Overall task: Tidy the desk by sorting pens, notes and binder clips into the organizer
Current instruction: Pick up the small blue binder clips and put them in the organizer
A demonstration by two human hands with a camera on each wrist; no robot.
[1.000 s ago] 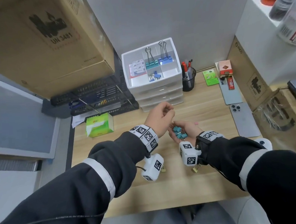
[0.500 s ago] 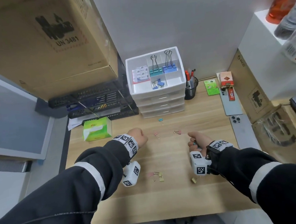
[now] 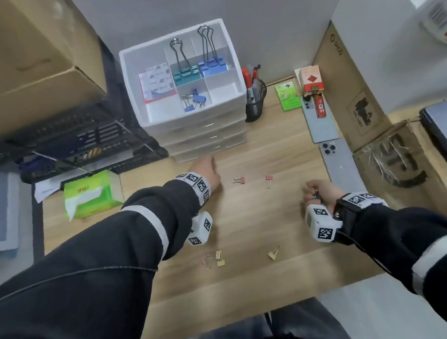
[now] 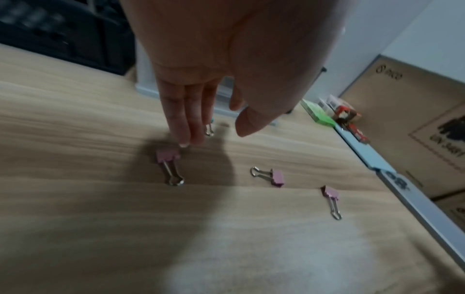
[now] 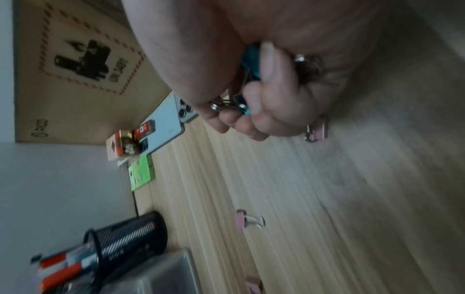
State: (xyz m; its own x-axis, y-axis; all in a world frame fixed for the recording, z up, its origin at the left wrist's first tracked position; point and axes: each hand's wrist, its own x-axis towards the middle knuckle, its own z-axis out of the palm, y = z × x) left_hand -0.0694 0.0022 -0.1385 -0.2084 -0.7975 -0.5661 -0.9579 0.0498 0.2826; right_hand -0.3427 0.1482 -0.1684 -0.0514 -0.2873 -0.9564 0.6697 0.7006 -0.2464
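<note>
The white drawer organizer [image 3: 204, 132] stands at the back of the wooden desk [image 3: 259, 219]. Its top tray holds notes [image 3: 156, 80], large teal clips [image 3: 185, 73], large blue clips [image 3: 212, 66] and small blue clips [image 3: 194, 103]. My left hand [image 3: 207, 173] is just in front of it, fingers [image 4: 186, 137] straight and pointing down at the desk beside a pink clip [image 4: 167, 157] and a small teal clip [image 4: 208, 129]. Further right, my right hand [image 3: 318, 192] is curled round a bunch of small teal clips [image 5: 251, 59]. Two more pink clips [image 3: 238, 180] [image 3: 269, 179] lie between the hands.
Yellow clips [image 3: 218, 258] [image 3: 273, 254] lie near the front edge. A black mesh pen cup [image 3: 255, 102] with markers stands right of the organizer. Two phones [image 3: 340, 167], a green pad [image 3: 287, 97] and cardboard boxes [image 3: 356, 95] line the right side. A tissue pack [image 3: 90, 193] sits at the left.
The hands were together over the desk with teal clips in the right palm. They have parted: the left went left and down to the desk, the right closed on the clips and drew right.
</note>
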